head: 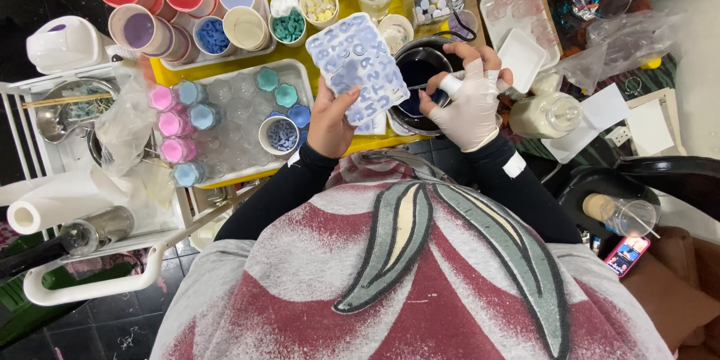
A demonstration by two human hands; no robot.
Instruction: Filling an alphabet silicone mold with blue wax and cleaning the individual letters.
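mold (354,60) left of pot (420,79)

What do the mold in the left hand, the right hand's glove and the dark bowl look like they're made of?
The pale blue mold in the left hand looks like soft, matte silicone, judging by its rounded pressed-in cavities. The glove on the right hand seems thin white latex or vinyl, wrinkled at the wrist. The dark bowl looks glossy, possibly metal or plastic.
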